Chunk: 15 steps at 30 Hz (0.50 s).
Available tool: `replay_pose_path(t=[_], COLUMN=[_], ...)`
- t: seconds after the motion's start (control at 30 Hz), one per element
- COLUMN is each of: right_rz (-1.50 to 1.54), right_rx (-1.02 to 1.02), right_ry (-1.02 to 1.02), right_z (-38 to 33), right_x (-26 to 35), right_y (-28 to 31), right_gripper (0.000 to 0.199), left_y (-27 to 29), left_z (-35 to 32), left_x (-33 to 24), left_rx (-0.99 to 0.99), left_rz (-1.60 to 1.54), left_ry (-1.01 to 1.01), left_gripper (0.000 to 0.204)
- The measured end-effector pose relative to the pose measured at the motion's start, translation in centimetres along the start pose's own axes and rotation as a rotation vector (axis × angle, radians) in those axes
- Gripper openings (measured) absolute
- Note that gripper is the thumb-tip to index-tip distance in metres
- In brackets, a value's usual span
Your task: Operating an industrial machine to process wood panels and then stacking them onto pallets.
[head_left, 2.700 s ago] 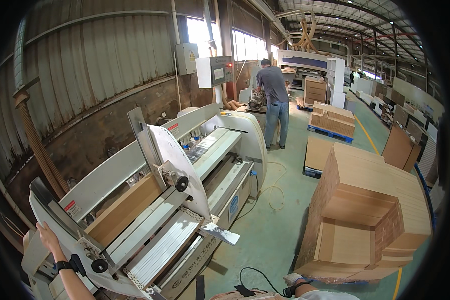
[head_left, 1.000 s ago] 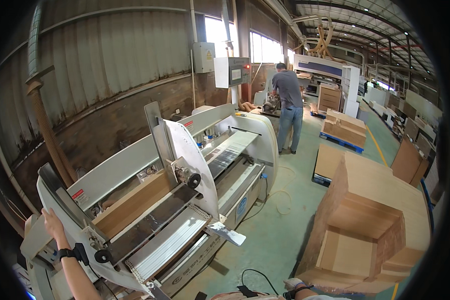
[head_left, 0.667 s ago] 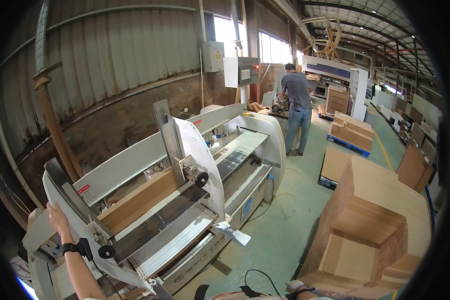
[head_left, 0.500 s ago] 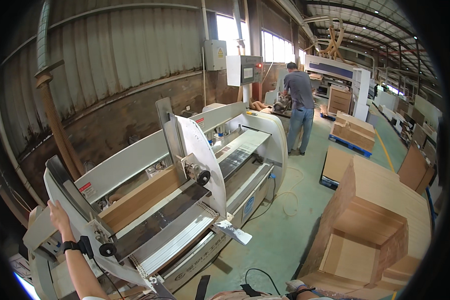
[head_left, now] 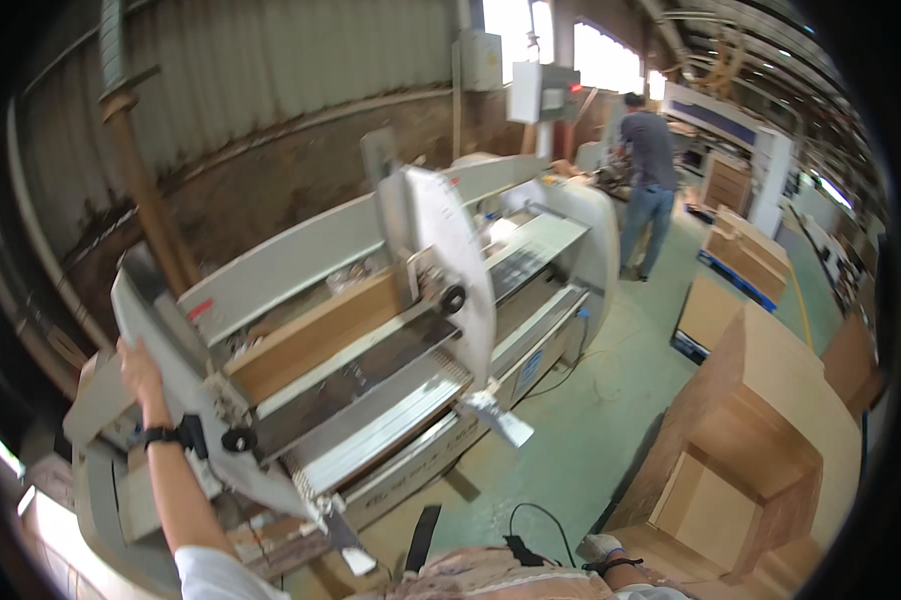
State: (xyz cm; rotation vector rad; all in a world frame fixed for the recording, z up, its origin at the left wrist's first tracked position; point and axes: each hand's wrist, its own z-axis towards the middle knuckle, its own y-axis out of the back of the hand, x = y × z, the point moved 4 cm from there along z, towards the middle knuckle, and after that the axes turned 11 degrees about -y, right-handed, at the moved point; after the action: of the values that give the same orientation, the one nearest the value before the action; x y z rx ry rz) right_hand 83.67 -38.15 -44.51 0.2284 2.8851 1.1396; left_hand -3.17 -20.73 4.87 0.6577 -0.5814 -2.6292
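Observation:
My left hand (head_left: 143,372) grips the edge of a white upright side panel (head_left: 151,320) on a woodworking machine. A black strap is round that wrist. In the machine, a long brown board (head_left: 316,328) stands on edge between the left panel and a white middle panel (head_left: 456,240). A black round knob (head_left: 239,439) sits low on the left panel, and another knob (head_left: 453,298) on the middle one. My right hand (head_left: 603,548), seemingly in a pale glove, hangs low by a large open cardboard box (head_left: 751,440); its fingers are too blurred to read.
A person (head_left: 651,180) in a grey shirt works at the back, turned away. Cardboard stacks (head_left: 743,258) stand on blue pallets to the right. A grey control box (head_left: 543,95) rises behind the machine. A cable (head_left: 541,508) lies on the green floor near me.
The whole view has shifted and blurred, so the machine appears farther right. My left hand remains on the side panel's edge; more of my right forearm shows.

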Motion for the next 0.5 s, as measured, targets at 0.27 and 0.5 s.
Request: replay_pose_path(t=[0.27, 0.5], right_rz=[-0.086, -0.049], right_rx=[-0.101, -0.118], right_ry=[0.019, -0.029], right_z=[-3.5, -5.5], right_x=[-0.1, 1.3], right_y=[-1.0, -0.2], right_gripper=[0.039, 0.035], left_y=[2.6, 3.4], left_z=[-0.7, -0.8], left_x=[-4.6, -3.6], left_rx=[0.083, 0.061], left_rz=[0.052, -0.043], left_ry=[0.029, 0.018], left_gripper=[0.032, 0.032])
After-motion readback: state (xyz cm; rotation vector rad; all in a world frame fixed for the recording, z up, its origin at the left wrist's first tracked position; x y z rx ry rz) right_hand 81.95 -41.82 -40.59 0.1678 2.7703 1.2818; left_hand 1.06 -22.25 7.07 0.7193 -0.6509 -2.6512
